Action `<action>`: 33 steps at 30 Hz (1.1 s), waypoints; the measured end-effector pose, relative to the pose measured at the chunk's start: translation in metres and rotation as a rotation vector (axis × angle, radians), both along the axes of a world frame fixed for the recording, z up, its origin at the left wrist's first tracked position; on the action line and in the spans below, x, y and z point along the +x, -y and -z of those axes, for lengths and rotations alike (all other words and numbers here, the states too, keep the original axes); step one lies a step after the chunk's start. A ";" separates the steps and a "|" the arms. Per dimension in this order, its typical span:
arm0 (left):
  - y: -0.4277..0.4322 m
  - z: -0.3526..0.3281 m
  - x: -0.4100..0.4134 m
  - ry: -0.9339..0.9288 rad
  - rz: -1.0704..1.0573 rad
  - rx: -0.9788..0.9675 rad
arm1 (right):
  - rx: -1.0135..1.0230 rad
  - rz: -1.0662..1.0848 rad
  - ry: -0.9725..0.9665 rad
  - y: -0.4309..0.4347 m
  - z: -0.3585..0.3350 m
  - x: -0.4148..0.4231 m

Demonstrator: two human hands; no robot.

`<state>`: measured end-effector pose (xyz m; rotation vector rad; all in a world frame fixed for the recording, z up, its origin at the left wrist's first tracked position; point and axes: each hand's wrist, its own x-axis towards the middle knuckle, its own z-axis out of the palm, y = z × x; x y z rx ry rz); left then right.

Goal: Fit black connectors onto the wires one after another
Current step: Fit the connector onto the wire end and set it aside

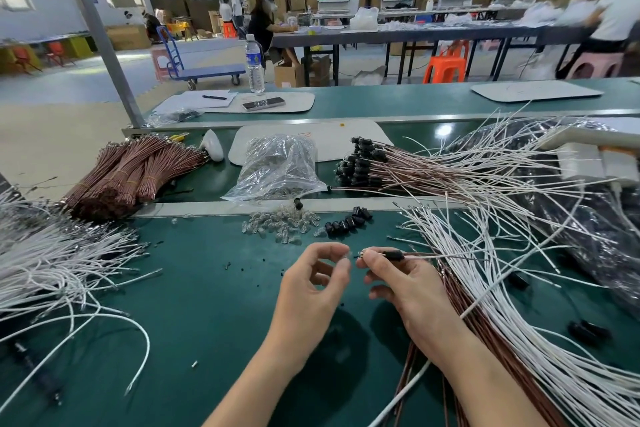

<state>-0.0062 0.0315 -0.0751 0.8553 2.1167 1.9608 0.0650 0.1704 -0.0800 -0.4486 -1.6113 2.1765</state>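
Note:
My right hand (pixel 398 282) pinches a thin wire pair (pixel 446 256) with a black connector (pixel 393 255) slid onto it, its metal tips poking out to the left. My left hand (pixel 317 282) faces it, thumb and forefinger pinching a small clear bulb (pixel 347 255) close to those tips. A short row of loose black connectors (pixel 347 222) lies just beyond my hands. Beside them sits a heap of small clear bulbs (pixel 282 224).
White wires fan across the green mat at right (pixel 519 305) and left (pixel 59 263). Bundled brown wires (pixel 135 173) lie at back left, a clear bag (pixel 280 166) in the middle, and finished wires with black connectors (pixel 363 163) behind. A water bottle (pixel 254 62) stands farther back.

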 end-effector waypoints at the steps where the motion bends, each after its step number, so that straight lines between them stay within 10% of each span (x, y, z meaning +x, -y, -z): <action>1: 0.000 0.000 0.001 0.001 0.006 0.001 | -0.001 -0.003 0.001 0.000 0.000 0.000; 33: 0.003 0.010 -0.007 -0.290 0.027 -0.069 | 0.021 -0.061 0.026 -0.002 -0.002 0.003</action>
